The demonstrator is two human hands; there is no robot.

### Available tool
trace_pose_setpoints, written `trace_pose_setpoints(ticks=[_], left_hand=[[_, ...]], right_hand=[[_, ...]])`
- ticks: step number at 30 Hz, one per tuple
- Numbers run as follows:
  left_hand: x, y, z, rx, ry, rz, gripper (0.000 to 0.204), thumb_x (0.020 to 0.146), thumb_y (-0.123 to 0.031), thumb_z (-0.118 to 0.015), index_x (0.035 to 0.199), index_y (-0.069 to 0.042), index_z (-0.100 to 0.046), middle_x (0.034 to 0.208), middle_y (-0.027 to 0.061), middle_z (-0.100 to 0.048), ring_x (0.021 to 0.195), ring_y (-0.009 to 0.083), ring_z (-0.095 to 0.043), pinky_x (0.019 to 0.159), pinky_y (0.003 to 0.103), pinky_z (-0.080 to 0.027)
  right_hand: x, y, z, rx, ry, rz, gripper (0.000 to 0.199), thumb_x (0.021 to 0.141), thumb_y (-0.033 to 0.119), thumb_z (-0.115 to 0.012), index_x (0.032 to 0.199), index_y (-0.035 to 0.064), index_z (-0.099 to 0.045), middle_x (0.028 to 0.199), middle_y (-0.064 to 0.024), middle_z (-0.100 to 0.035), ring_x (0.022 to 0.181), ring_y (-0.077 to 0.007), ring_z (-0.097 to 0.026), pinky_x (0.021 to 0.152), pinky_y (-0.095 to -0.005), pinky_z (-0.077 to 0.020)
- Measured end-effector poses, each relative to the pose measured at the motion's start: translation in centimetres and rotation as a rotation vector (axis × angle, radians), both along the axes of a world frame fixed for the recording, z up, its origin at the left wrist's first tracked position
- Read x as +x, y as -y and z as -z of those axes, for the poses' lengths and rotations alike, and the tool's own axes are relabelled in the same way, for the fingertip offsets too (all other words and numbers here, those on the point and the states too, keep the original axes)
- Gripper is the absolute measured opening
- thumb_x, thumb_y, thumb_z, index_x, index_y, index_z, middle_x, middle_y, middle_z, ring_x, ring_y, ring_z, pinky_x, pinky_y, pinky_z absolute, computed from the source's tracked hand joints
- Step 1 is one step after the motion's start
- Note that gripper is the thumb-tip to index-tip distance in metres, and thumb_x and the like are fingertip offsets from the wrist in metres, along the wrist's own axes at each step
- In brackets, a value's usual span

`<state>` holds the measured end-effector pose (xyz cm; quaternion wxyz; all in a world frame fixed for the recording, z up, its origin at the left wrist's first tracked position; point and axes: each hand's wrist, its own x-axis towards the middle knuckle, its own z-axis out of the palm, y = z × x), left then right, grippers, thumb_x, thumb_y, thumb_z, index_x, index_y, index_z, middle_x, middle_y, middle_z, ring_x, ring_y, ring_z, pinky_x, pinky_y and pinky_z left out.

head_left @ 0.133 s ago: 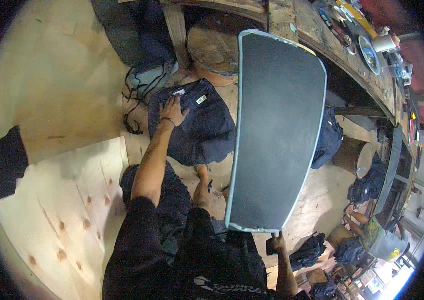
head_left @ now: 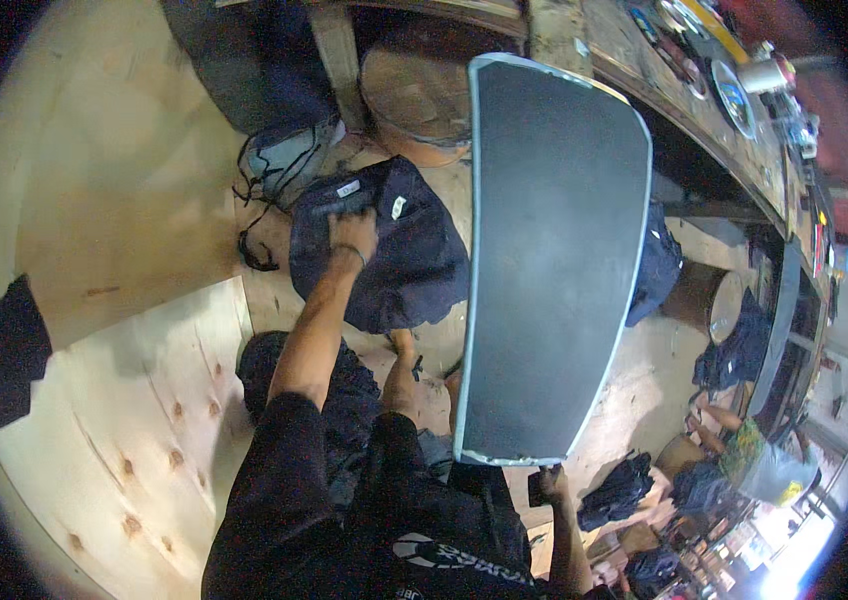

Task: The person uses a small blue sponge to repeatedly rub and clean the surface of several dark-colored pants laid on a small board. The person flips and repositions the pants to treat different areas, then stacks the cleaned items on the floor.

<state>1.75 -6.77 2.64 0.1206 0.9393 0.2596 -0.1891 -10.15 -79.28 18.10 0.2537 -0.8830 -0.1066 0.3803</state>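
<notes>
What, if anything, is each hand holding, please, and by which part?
The right hand seems to grip the dark panel by its near end; the left hand touches the dark cloth, grip unclear.

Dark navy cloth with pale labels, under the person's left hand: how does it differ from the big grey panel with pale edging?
The dark navy cloth is creased, while the grey panel looks smooth. The cloth has an uneven outline; the panel is a long, four-sided shape with a pale rim. The left hand is on the cloth; no hand covers the panel's face. Both are dark-toned.
</notes>
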Motion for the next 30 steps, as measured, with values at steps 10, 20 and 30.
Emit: trace_pose_setpoints(ticks=[10, 20, 30], left_hand=[[-20.4, 26.1, -25.6, -0.898, 0.189, 0.663, 0.036, 0.101, -0.045, -0.071, 0.113, -0.011, -0.075, 0.103, 0.0118, -0.074, 0.089, 0.036, -0.076, 0.079, 0.052, -0.062], [-10.9, 17.4, -34.4, -0.108, 0.813, 0.576, 0.051, 0.094, -0.054, -0.08, 0.073, -0.01, -0.064, 0.07, 0.0061, -0.059, 0.061, 0.0239, -0.064, 0.054, 0.04, -0.053], [1.0, 18.5, -36.7, -0.136, 0.719, 0.493, 0.053, 0.097, -0.042, -0.076, 0.137, -0.01, -0.067, 0.149, 0.0136, -0.058, 0.14, 0.0346, -0.053, 0.117, 0.055, -0.041]], right_hand=[[1.0, -18.3, -19.8, -0.068, -0.072, -0.628, 0.069, 0.104, 0.04, -0.064, 0.162, 0.012, -0.041, 0.09, -0.0227, -0.076, 0.084, -0.0438, -0.076, 0.074, -0.0561, -0.0606], [18.8, -18.8, -18.5, 0.218, -0.167, -0.31, 0.044, 0.102, 0.046, -0.071, 0.118, 0.0059, -0.074, 0.104, -0.0151, -0.077, 0.097, -0.0309, -0.074, 0.087, -0.0468, -0.0575], [28.6, -26.4, -20.6, -0.022, 0.067, -0.124, 0.094, 0.089, 0.081, -0.068, 0.122, -0.0062, -0.076, 0.121, -0.037, -0.073, 0.118, -0.0455, -0.073, 0.101, -0.0536, -0.0555]])
